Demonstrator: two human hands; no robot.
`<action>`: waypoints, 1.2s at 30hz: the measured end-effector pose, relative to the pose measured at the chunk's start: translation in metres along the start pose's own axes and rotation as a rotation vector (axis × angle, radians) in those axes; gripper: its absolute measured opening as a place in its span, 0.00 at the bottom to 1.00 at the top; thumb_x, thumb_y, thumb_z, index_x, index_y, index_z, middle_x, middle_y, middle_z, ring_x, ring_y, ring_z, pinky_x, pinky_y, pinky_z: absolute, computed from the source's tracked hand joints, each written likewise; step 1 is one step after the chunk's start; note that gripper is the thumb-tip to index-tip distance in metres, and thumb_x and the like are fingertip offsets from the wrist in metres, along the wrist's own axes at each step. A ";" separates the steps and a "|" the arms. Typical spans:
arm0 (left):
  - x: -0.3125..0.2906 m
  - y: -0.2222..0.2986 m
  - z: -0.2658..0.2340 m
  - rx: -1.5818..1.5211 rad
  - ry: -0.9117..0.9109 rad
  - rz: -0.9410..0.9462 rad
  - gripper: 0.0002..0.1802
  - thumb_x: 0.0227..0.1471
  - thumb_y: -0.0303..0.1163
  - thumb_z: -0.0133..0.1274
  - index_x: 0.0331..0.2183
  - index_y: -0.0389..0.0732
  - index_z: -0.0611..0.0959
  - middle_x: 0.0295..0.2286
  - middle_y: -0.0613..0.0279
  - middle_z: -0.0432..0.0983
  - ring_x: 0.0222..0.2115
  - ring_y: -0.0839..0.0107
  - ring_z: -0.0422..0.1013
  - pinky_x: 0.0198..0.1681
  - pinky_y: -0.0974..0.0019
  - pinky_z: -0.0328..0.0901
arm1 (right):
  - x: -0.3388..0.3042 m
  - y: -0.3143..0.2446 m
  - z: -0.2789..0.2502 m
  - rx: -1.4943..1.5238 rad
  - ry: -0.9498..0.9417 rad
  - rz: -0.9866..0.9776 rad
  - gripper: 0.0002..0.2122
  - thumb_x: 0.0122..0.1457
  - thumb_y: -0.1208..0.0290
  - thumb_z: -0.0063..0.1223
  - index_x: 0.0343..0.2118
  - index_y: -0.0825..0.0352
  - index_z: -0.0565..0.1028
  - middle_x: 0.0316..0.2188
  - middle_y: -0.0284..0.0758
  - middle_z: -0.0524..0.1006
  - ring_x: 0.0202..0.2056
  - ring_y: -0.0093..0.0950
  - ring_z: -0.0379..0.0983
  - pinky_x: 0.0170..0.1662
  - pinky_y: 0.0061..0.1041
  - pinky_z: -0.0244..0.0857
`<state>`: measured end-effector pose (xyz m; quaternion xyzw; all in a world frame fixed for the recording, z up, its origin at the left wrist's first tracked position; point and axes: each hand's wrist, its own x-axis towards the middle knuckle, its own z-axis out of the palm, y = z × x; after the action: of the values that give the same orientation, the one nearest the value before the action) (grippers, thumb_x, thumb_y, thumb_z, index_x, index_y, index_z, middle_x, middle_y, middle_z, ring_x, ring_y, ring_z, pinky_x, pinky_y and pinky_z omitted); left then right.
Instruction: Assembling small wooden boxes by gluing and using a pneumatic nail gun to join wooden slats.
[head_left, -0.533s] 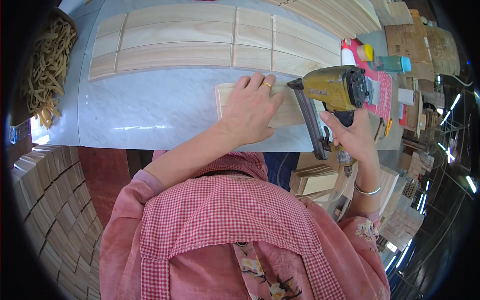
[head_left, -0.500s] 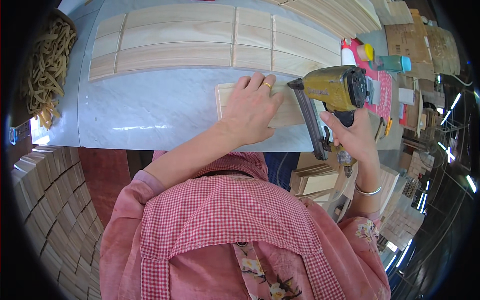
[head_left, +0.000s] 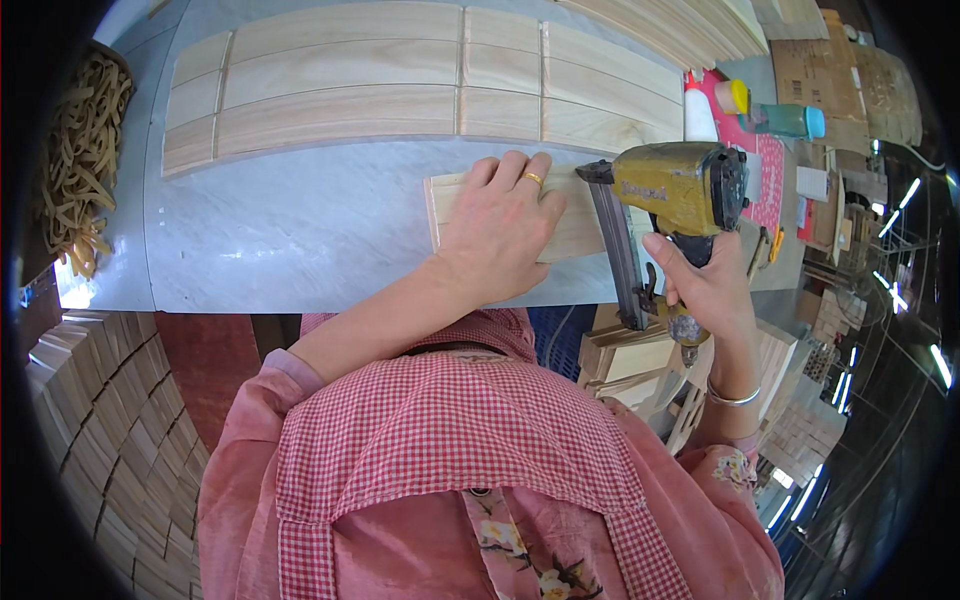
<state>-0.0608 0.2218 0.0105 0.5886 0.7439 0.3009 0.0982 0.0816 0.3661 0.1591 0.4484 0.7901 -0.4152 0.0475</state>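
Observation:
A short pale wooden board [head_left: 580, 225] lies near the table's front edge. My left hand [head_left: 500, 220], with a ring on one finger, presses down across it, fingers bent over the far edge and thumb by the near side. Closed round the handle of a yellow and black pneumatic nail gun [head_left: 665, 185] is my right hand [head_left: 712, 290]. The gun lies on its side, its nose at the far right end of the board. I cannot tell whether the nose touches the wood. Part of the board is hidden under my left hand.
Behind are flat wooden slats [head_left: 340, 65] in rows with cross grooves. Stacked strips [head_left: 670, 30] fill the far right, near a white bottle [head_left: 698, 115] and a teal bottle [head_left: 790, 121]. Tan bands [head_left: 85, 150] lie heaped at the left, above stacked wood blocks [head_left: 110, 420].
The view has shifted slightly, and the slats sit a little further left. The nail gun's body has tilted slightly to the right and nearer me, while its nose stays at the board's end.

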 end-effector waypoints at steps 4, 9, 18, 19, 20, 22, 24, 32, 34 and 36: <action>0.000 -0.001 -0.001 0.013 -0.006 0.003 0.26 0.35 0.42 0.67 0.37 0.40 0.79 0.52 0.48 0.68 0.50 0.54 0.62 0.56 0.55 0.56 | 0.001 -0.002 0.002 0.023 0.014 0.053 0.10 0.58 0.69 0.63 0.29 0.71 0.78 0.13 0.27 0.71 0.13 0.16 0.62 0.17 0.17 0.56; 0.000 -0.003 0.000 0.012 0.023 0.017 0.27 0.34 0.41 0.67 0.38 0.41 0.79 0.52 0.48 0.68 0.50 0.54 0.62 0.56 0.55 0.56 | -0.007 -0.001 -0.001 0.026 0.105 0.059 0.10 0.57 0.68 0.64 0.28 0.70 0.78 0.13 0.27 0.71 0.13 0.16 0.62 0.18 0.17 0.56; -0.048 -0.026 -0.073 -0.196 0.072 -0.264 0.31 0.37 0.40 0.66 0.46 0.42 0.79 0.53 0.48 0.69 0.51 0.53 0.65 0.55 0.56 0.61 | -0.029 0.113 -0.060 0.165 0.613 -0.113 0.15 0.60 0.65 0.62 0.43 0.71 0.74 0.22 0.29 0.73 0.16 0.15 0.62 0.19 0.17 0.57; -0.065 -0.038 -0.090 -0.522 0.087 -0.386 0.34 0.40 0.42 0.66 0.50 0.41 0.78 0.51 0.48 0.72 0.48 0.56 0.69 0.52 0.58 0.64 | -0.028 0.143 -0.071 0.105 0.577 -0.096 0.16 0.61 0.66 0.60 0.46 0.72 0.73 0.25 0.33 0.75 0.19 0.19 0.65 0.23 0.20 0.63; -0.083 -0.048 -0.103 -0.861 0.106 -0.488 0.37 0.43 0.44 0.66 0.53 0.40 0.77 0.50 0.49 0.74 0.45 0.59 0.73 0.49 0.60 0.67 | -0.027 0.174 -0.079 0.038 0.549 -0.075 0.18 0.61 0.67 0.58 0.50 0.74 0.72 0.28 0.37 0.76 0.22 0.23 0.69 0.28 0.24 0.68; -0.120 -0.067 -0.123 -1.341 0.215 -0.804 0.32 0.52 0.43 0.61 0.56 0.39 0.76 0.48 0.50 0.77 0.42 0.64 0.75 0.45 0.64 0.70 | -0.012 0.230 -0.076 -0.432 0.636 -0.311 0.22 0.61 0.71 0.55 0.55 0.77 0.68 0.37 0.47 0.79 0.32 0.37 0.76 0.41 0.35 0.71; -0.156 -0.085 -0.129 -1.565 0.352 -0.934 0.27 0.55 0.40 0.58 0.54 0.38 0.78 0.47 0.51 0.78 0.42 0.65 0.76 0.45 0.64 0.70 | 0.006 0.263 -0.066 -0.484 0.643 -0.271 0.24 0.60 0.71 0.55 0.58 0.75 0.67 0.43 0.51 0.78 0.38 0.43 0.76 0.45 0.38 0.70; -0.190 -0.117 -0.121 -1.102 0.535 -0.922 0.20 0.57 0.32 0.56 0.50 0.37 0.81 0.45 0.53 0.80 0.40 0.63 0.76 0.42 0.63 0.71 | 0.056 0.280 -0.033 -0.657 0.683 0.120 0.28 0.60 0.68 0.55 0.64 0.68 0.64 0.50 0.53 0.77 0.44 0.52 0.76 0.48 0.44 0.70; -0.191 -0.106 -0.123 -0.579 0.613 -0.916 0.19 0.56 0.31 0.57 0.50 0.38 0.82 0.44 0.55 0.80 0.40 0.63 0.76 0.42 0.63 0.71 | 0.064 0.289 -0.029 -0.685 0.697 0.084 0.28 0.60 0.66 0.56 0.63 0.67 0.65 0.50 0.53 0.76 0.45 0.51 0.75 0.49 0.43 0.69; -0.197 -0.086 -0.119 -0.235 0.742 -0.799 0.18 0.54 0.31 0.58 0.48 0.40 0.83 0.43 0.57 0.80 0.40 0.62 0.76 0.44 0.61 0.70 | 0.060 0.296 -0.026 -0.703 0.679 0.059 0.27 0.61 0.66 0.56 0.63 0.67 0.66 0.50 0.53 0.76 0.46 0.51 0.75 0.50 0.43 0.69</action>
<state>-0.1340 -0.0124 0.0159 0.1004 0.8554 0.5082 0.0012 0.2752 0.4991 -0.0324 0.5377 0.8401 0.0478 -0.0527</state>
